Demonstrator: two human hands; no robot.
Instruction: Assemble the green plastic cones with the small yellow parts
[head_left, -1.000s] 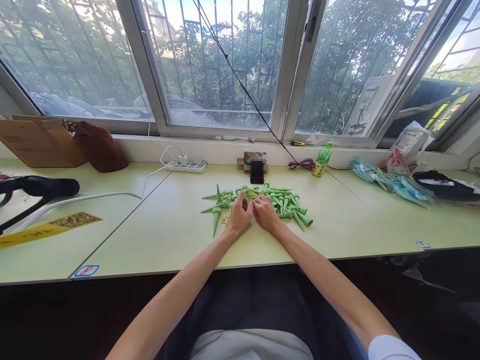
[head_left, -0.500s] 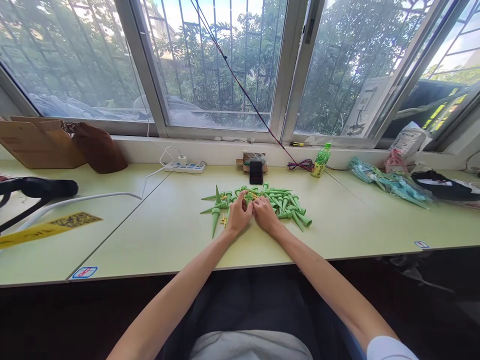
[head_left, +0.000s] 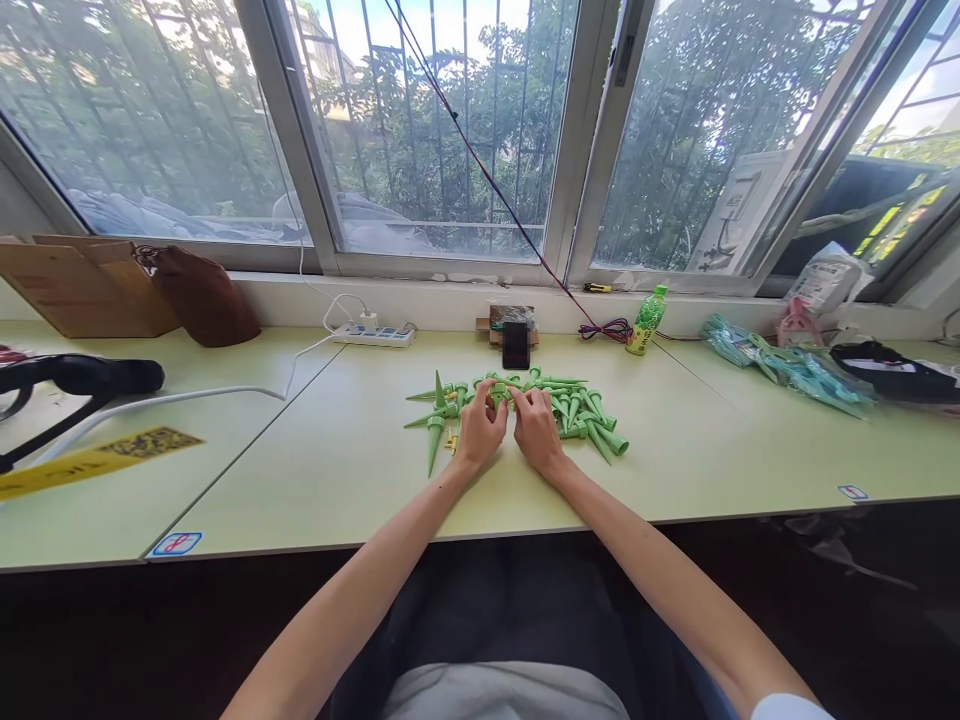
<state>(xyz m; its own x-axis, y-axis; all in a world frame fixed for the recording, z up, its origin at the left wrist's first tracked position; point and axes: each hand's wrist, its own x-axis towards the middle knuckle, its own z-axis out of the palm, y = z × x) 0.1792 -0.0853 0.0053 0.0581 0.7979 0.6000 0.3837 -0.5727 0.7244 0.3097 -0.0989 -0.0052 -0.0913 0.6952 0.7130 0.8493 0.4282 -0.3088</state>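
Note:
My left hand (head_left: 480, 428) is closed around a green plastic spike (head_left: 498, 392), its thumb and index finger curled about the wide end. My right hand (head_left: 535, 428) is just to the right, with bent fingertips close together at the same piece; what they pinch is too small to make out. Pointed green spikes (head_left: 574, 408) lie in a heap behind and right of my hands. More green spikes (head_left: 435, 436) are spread on the left. Small yellow fittings (head_left: 451, 440) lie beside my left wrist, and others are partly hidden among the spikes.
A dark phone (head_left: 516, 346) leans on a small cardboard box behind the heap. A green bottle (head_left: 646, 322) stands at the back right, near blue-green plastic bags (head_left: 795, 370). On the left are a power strip (head_left: 375, 335), a white cable (head_left: 187, 394) and a brown bag (head_left: 202, 300).
My right hand has shifted slightly away from my left, and its fingers have lifted and spread a little. My left hand keeps its grip. The whole view has moved slightly.

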